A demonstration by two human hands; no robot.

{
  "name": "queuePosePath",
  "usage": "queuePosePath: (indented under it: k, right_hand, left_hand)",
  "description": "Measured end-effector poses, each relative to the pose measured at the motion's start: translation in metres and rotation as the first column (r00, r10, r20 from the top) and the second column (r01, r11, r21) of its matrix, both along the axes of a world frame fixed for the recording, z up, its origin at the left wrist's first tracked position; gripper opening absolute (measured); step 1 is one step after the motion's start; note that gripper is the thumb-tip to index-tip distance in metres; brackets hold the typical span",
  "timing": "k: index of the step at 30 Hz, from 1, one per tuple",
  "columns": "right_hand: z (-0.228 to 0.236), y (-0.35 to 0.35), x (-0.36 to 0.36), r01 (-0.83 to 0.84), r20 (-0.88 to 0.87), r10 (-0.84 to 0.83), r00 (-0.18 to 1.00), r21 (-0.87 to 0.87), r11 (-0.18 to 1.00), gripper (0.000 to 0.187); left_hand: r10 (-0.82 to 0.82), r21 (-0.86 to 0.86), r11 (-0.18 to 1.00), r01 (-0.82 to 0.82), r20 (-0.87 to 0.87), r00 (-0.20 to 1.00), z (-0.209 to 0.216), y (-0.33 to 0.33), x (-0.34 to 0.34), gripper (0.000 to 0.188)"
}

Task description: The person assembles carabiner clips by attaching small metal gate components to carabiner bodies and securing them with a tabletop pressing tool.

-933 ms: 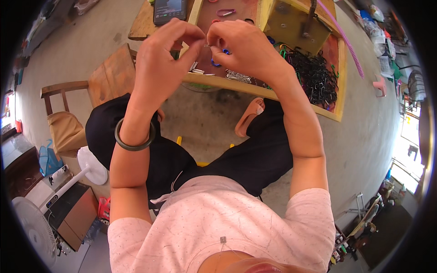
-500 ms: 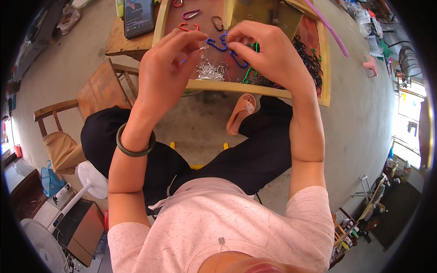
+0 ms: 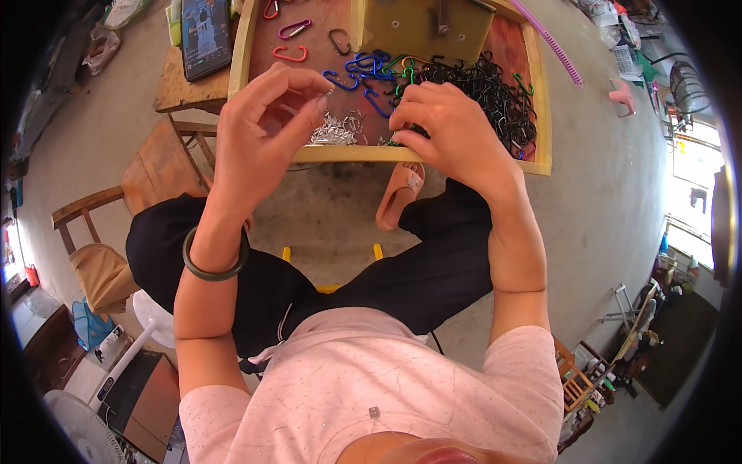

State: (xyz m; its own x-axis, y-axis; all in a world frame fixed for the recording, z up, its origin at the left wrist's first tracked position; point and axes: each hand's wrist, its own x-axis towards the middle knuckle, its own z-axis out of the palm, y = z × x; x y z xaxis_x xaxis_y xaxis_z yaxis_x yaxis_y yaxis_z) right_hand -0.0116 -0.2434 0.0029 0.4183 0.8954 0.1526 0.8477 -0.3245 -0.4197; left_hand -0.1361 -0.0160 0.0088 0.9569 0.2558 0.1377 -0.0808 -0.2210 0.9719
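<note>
My left hand [image 3: 267, 127] hovers over the left front of a wooden-rimmed tray [image 3: 340, 155], thumb and forefinger pinched at a small silvery piece [image 3: 331, 93]. Below its fingertips lies a heap of small metal pins [image 3: 338, 128]. My right hand [image 3: 452, 127] is low near the tray's front rim, fingers curled; what they hold, if anything, is hidden. Bits of green show under that hand. Between the hands lie blue carabiner hooks [image 3: 373, 103]. A pile of black carabiner hooks [image 3: 495, 100] spreads beyond and beside my right hand.
Red [image 3: 290, 54] and purple carabiners [image 3: 294, 29] lie at the tray's left. An olive metal plate [image 3: 425, 31] stands at the back. A phone [image 3: 206, 39] rests on a wooden surface to the left. Past the right rim hangs a purple coil [image 3: 553, 46].
My hands have drawn apart. The right hand has lowered toward the front rim, uncovering blue and black carabiners. The left has shifted left, and the whole view has moved slightly.
</note>
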Motion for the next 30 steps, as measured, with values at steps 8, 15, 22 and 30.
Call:
queuePosePath:
  k: [8, 15, 22, 30]
  right_hand:
    - [0.017, -0.011, 0.011, 0.104, 0.010, -0.104, 0.994, -0.204, 0.973, 0.012]
    - [0.011, 0.002, -0.003, 0.157, 0.212, -0.089, 0.973, -0.330, 0.931, 0.006]
    - [0.004, 0.003, -0.002, 0.155, 0.286, -0.059, 0.956, -0.325, 0.933, 0.003]
    - [0.003, 0.003, 0.010, 0.088, 0.037, -0.082, 0.996, -0.194, 0.977, 0.006]
  left_hand:
    - [0.020, 0.074, 0.997, -0.021, 0.013, 1.000, -0.001, 0.005, -0.004, 0.011]
    - [0.024, 0.124, 0.992, -0.029, 0.042, 0.999, -0.004, 0.010, -0.009, 0.011]
    - [-0.029, 0.141, 0.990, 0.028, 0.007, 1.000, -0.002, 0.005, -0.007, 0.012]
    - [-0.024, 0.172, 0.985, 0.020, 0.021, 0.999, -0.001, 0.003, -0.007, 0.012]
